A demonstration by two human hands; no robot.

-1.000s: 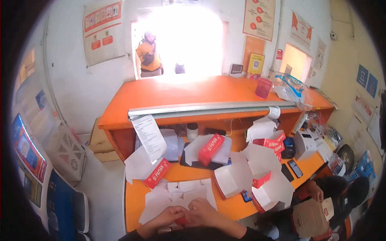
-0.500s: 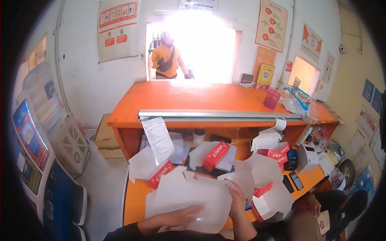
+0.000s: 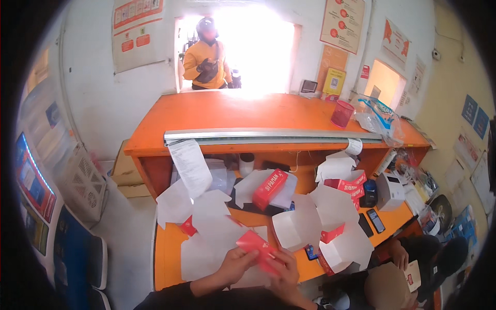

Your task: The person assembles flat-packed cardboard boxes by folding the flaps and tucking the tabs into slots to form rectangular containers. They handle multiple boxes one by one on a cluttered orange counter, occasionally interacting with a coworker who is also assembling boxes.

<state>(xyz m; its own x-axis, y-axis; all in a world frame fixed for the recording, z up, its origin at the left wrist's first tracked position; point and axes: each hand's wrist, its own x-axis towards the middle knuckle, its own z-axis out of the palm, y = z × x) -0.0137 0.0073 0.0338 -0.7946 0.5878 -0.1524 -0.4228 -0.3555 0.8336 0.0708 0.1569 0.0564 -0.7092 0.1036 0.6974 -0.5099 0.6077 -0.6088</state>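
Red card (image 3: 254, 241) is now showing; left hand (image 3: 233, 265) and right hand (image 3: 285, 273) are pinching it, sitting closer together than before.

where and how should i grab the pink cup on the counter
Probably around its side wall just below the rim, coming from the left: the cup stands upright and its left side is open, while the plastic bag crowds its right. The right hand would first have to leave the red box piece.
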